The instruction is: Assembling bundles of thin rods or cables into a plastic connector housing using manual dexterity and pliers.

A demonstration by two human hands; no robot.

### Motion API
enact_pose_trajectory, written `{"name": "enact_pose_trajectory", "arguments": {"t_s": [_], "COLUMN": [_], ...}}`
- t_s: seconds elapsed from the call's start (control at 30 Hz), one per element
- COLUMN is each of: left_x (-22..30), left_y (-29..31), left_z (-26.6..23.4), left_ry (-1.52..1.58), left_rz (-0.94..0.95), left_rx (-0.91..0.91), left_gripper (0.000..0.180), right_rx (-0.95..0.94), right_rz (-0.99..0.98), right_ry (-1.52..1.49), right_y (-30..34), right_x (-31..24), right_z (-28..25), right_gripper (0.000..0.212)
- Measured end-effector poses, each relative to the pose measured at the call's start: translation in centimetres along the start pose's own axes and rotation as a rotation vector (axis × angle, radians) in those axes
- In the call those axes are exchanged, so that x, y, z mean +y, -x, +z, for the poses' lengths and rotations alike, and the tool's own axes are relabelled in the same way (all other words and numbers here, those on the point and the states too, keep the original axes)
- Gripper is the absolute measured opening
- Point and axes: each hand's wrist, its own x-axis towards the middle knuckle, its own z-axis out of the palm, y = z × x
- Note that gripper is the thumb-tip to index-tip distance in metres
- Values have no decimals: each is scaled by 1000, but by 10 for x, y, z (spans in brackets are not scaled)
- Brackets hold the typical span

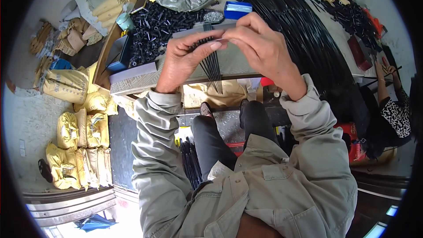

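Left hand (pixel 180 59) clamped on thin black rods (pixel 214 74), below-left of blue box (pixel 237 15), likely near upper ends to keep them lined up. Right hand (pixel 263 47) pinched shut alongside, can't tell on what. Rod pile (pixel 293 31) right of box, probably for reach.

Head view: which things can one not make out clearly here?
In the head view:
Dark rods: number unclear; the left hand covers part.
Thin pale piece by the right hand: too small to identify.
Grey plastic bag: far side cut off by the upper edge.
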Motion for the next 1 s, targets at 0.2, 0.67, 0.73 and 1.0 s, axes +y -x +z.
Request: {"name": "enact_pose_trajectory", "arguments": {"t_s": [0.2,0.67,0.73,1.0], "left_x": [-3,-3,-2,-23], "left_y": [2,-2,-2,-5], "left_z": [-1,-5,-6,-13], "left_ry": [-40,-285,-397,-567], "left_rz": [-9,84,183,379], "left_rx": [-27,-93,-101,-94], "left_gripper": [26,24,26,37], "right_rx": [54,73,45,-61], "right_rz": [56,-346,-347,-179], "right_ry": [-310,113,73,-98], "right_y": [8,-13,-16,-22], "right_x": [21,24,24,1], "right_z": [16,-4,-3,9], "right_gripper": [20,21,21,16]}}
